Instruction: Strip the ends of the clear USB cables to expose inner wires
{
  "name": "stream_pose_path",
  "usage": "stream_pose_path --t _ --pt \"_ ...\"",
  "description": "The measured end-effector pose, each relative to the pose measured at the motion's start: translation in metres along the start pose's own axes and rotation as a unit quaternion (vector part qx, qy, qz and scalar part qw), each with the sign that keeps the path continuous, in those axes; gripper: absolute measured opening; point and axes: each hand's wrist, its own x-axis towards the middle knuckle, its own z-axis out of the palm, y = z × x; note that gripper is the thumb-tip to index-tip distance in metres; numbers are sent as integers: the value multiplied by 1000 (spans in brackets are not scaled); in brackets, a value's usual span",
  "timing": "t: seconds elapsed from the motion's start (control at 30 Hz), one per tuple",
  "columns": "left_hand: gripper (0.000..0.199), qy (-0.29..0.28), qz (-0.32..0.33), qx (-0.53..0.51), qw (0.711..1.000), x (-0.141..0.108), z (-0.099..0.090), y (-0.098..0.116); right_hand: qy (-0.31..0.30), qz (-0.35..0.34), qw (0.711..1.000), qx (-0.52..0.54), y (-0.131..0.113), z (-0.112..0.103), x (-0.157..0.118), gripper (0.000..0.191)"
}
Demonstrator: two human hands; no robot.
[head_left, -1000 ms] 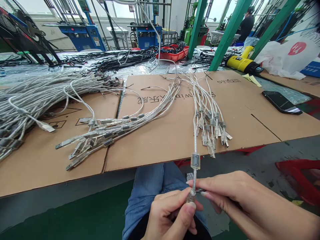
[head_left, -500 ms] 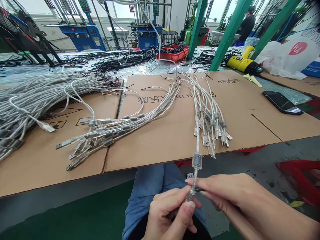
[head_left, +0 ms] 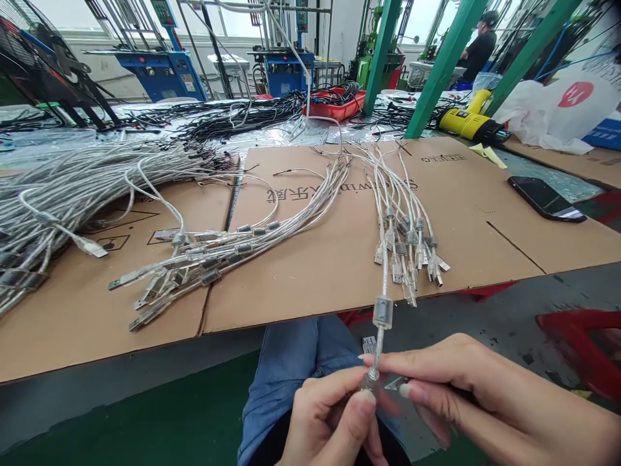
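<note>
My left hand [head_left: 334,414] pinches the connector end of a clear-jacketed USB cable [head_left: 385,275] between thumb and fingers, above my lap. The cable rises from there to the cardboard, with a grey ferrite core [head_left: 383,313] just past the edge. My right hand [head_left: 451,382] is closed on a small, pointed metal blade [head_left: 396,384], mostly hidden by the fingers. Its index fingertip lies against the cable just above the connector. Beyond the hands, a bunch of similar USB cables [head_left: 412,226] lies with plugs toward me, some over the edge.
Another bunch of cables [head_left: 233,252] lies left of centre on the cardboard [head_left: 291,285], beside a big pile [head_left: 72,181]. A phone [head_left: 546,197] and a yellow heat gun [head_left: 466,123] are at the right. Green posts [head_left: 444,71] stand behind; a red stool [head_left: 582,349] is below right.
My right thumb and lower fingers have moved right, away from the connector, and more of the blade shows. My left hand keeps its pinch on the cable end.
</note>
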Motion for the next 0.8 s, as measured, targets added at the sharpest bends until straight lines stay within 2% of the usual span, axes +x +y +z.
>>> stream_pose_path --t 0.07,0.13,0.23,0.37,0.5,0.67,0.8 --pt "31 -45 -42 -111 992 -1 0 -8 -13 -11 1000 3 1 1 0 36" --pt "32 -96 -91 -231 964 -1 1 -17 -4 -26 1000 -5 3 3 0 35" --pt "35 -128 -122 -318 931 -1 1 -26 29 -45 998 -15 4 6 -1 32" --pt "34 -116 -113 -315 935 -1 1 -27 35 -72 996 -26 4 7 -2 34" --pt "36 -117 -119 -310 936 -2 1 -27 36 -69 996 -44 5 8 -2 29" --pt "35 -98 -114 -279 949 -3 0 -30 2 -52 997 -58 7 8 -1 28" --pt "37 -98 -102 -248 958 -2 0 -30 -26 -49 998 -20 4 3 1 32"
